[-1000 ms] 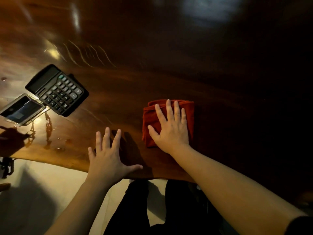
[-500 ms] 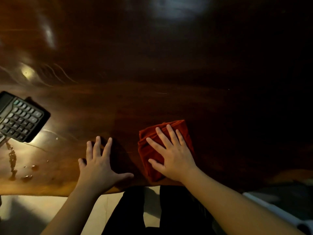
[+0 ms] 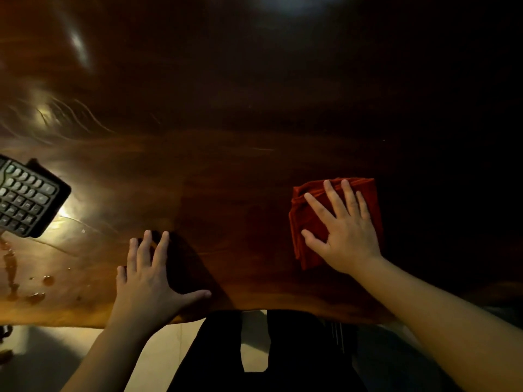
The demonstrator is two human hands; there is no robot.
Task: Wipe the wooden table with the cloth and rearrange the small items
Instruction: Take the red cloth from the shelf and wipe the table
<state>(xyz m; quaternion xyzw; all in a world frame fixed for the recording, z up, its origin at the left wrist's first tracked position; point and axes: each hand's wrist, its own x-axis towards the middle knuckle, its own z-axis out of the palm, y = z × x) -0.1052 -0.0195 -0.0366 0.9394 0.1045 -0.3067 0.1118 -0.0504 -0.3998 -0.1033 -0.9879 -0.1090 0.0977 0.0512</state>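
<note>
A folded red cloth (image 3: 307,222) lies on the dark wooden table (image 3: 226,131), right of centre near the front edge. My right hand (image 3: 345,233) presses flat on top of it, fingers spread, covering most of it. My left hand (image 3: 150,281) rests flat on the bare wood near the front edge, fingers apart, holding nothing. A black calculator (image 3: 28,199) lies at the far left, cut off by the frame edge.
Water drops (image 3: 36,295) and a wet streak (image 3: 10,267) sit on the wood at the lower left, below the calculator. The table's front edge (image 3: 254,308) runs just behind my hands, with my dark-clothed legs and pale floor below it.
My right hand has slid the red cloth to the right along the table. My left hand has stayed planted. The phone seen earlier beside the calculator is out of view.
</note>
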